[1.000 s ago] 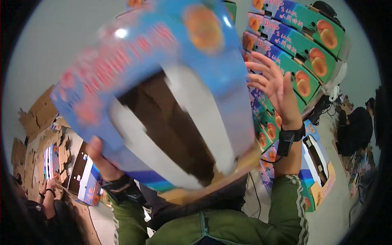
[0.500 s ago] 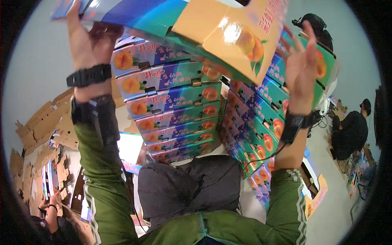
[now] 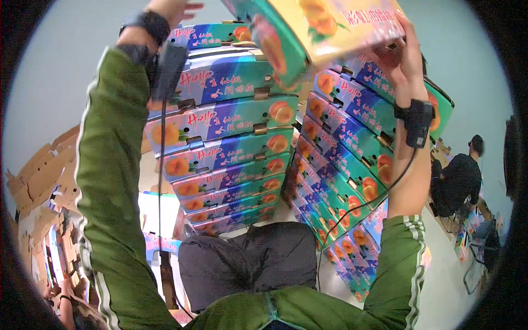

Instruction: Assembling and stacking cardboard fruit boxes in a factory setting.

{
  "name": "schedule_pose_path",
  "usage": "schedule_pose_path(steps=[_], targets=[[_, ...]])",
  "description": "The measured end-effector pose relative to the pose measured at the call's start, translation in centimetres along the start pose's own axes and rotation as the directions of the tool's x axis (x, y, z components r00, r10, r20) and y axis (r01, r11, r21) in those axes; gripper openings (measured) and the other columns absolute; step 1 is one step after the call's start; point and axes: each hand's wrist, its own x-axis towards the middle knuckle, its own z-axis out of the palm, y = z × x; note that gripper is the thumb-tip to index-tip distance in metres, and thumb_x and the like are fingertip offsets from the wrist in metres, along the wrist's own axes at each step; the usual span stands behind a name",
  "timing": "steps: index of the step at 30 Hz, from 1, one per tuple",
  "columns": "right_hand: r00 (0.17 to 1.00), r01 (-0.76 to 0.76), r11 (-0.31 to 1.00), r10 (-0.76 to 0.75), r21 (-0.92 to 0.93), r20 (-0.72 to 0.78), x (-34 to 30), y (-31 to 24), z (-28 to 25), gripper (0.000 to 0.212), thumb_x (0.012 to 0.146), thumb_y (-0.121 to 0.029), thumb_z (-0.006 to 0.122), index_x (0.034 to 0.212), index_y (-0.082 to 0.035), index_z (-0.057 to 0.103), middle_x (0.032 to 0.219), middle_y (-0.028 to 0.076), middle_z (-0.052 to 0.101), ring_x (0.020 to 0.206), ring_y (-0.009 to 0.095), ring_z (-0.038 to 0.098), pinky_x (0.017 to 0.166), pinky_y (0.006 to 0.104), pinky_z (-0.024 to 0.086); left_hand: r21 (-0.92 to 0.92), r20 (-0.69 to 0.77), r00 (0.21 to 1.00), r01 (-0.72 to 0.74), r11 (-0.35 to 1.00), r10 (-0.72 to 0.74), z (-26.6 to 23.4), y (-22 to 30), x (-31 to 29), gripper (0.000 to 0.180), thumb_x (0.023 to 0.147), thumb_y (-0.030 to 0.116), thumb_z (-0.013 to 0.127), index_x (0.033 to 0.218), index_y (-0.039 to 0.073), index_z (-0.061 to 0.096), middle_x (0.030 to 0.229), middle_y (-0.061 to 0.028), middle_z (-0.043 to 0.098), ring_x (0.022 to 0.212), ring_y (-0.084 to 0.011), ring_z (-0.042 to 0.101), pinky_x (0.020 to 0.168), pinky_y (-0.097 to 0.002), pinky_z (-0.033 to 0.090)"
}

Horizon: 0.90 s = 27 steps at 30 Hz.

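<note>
High in front of me is a cardboard fruit carton [image 3: 352, 27], with a yellow end panel and a green side printed with peaches. It is tilted, and its upper part runs past the top edge. My right hand [image 3: 408, 63] grips its right lower edge, fingers bent around it. My left hand [image 3: 170, 8], partly cut off by the top edge, is apart from the carton, with its visible fingers stretched out. Behind the carton, a left stack of printed cartons [image 3: 220, 118] rises beside a right stack of like cartons [image 3: 352, 137].
Flattened brown cardboard [image 3: 41, 165] lies in piles at the left. A person in dark clothes [image 3: 456, 179] is bent over at the right, near a folding chair [image 3: 478, 258]. Another person's arm [image 3: 65, 305] shows at the lower left. Cables run from my wrist devices.
The carton has shifted right and turned, its yellow end now higher. My left hand has come off its left part and moved up and right. The right hand has closed on its edge.
</note>
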Motion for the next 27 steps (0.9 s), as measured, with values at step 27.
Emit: schedule_pose_path(steps=[27], targets=[[0.751, -0.153, 0.473, -0.515, -0.868, -0.413, 12.8, 13.0, 9.2, 0.097, 0.075, -0.052, 0.075, 0.145, 0.002, 0.037, 0.134, 0.043, 0.046, 0.122, 0.050, 0.054, 0.104, 0.0489, 0.046, 0.901, 0.306, 0.886, -0.387, 0.196, 0.348, 0.0, -11.7, -10.2, 0.076, 0.062, 0.051, 0.086, 0.120, 0.007, 0.065, 0.108, -0.0152, 0.070, 0.104, -0.0346, 0.065, 0.092, -0.0446, 0.050]])
